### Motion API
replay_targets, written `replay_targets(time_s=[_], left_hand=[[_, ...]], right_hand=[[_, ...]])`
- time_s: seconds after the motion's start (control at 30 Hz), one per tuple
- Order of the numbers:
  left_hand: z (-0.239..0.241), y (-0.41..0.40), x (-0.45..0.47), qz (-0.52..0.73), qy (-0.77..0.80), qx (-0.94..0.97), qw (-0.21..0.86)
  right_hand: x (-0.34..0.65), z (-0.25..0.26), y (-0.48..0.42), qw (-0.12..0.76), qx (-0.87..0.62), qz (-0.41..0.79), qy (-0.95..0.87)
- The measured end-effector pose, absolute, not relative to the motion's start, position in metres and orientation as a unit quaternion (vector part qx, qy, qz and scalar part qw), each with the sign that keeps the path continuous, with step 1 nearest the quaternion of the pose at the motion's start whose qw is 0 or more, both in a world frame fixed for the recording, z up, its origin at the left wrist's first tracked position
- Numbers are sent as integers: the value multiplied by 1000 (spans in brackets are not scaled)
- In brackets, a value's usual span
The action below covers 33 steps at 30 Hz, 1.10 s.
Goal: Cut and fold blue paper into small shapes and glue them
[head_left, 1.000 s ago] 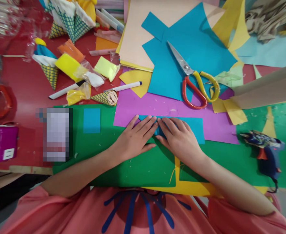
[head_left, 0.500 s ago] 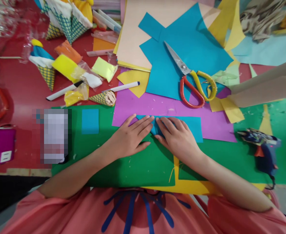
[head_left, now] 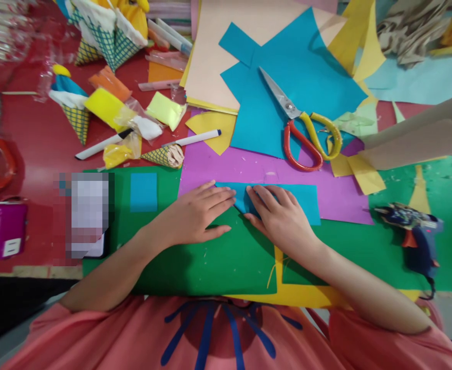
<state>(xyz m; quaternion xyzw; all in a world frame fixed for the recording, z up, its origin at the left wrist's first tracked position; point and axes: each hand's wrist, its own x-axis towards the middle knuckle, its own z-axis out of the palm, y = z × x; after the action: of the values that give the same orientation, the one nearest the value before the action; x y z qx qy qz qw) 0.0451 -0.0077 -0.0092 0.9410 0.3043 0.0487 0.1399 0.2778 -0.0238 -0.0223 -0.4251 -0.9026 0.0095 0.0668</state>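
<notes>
A strip of blue paper (head_left: 305, 203) lies in front of me, its left end folded over into a slanted point. My right hand (head_left: 282, 213) rests flat on the strip with its fingers stretched out, covering part of it. Over the folded left end lies my left hand (head_left: 199, 213), fingers straight and thumb apart, the fingertips on the paper. Beneath are purple paper (head_left: 345, 200) and a green sheet (head_left: 218, 267). A small blue square (head_left: 143, 192) is on the green sheet to the left.
Scissors (head_left: 291, 110) with red and yellow handles lie on a large blue sheet (head_left: 257, 123). A glue gun (head_left: 422, 236) rests at the right, near a rolled sheet (head_left: 422, 133). Pens, clay packets (head_left: 106, 108) and small cones (head_left: 74, 118) crowd the back left; a phone (head_left: 89, 216) lies nearer.
My left hand has slid a little left along the folded end, uncovering more blue paper between the hands. My right hand has stayed in place.
</notes>
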Motion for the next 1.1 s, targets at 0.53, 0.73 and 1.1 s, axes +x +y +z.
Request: replay_targets(time_s=[0.53, 0.73, 1.1], left_hand=[[-8, -11, 47, 22, 289, 944, 159], [-8, -12, 47, 28, 291, 942, 163], [-12, -4, 42, 61, 323, 933, 144]], right_hand=[[277, -18, -24, 51, -430, 33, -901], [278, -18, -26, 137, -409, 25, -902], [273, -17, -30, 141, -311, 54, -938]])
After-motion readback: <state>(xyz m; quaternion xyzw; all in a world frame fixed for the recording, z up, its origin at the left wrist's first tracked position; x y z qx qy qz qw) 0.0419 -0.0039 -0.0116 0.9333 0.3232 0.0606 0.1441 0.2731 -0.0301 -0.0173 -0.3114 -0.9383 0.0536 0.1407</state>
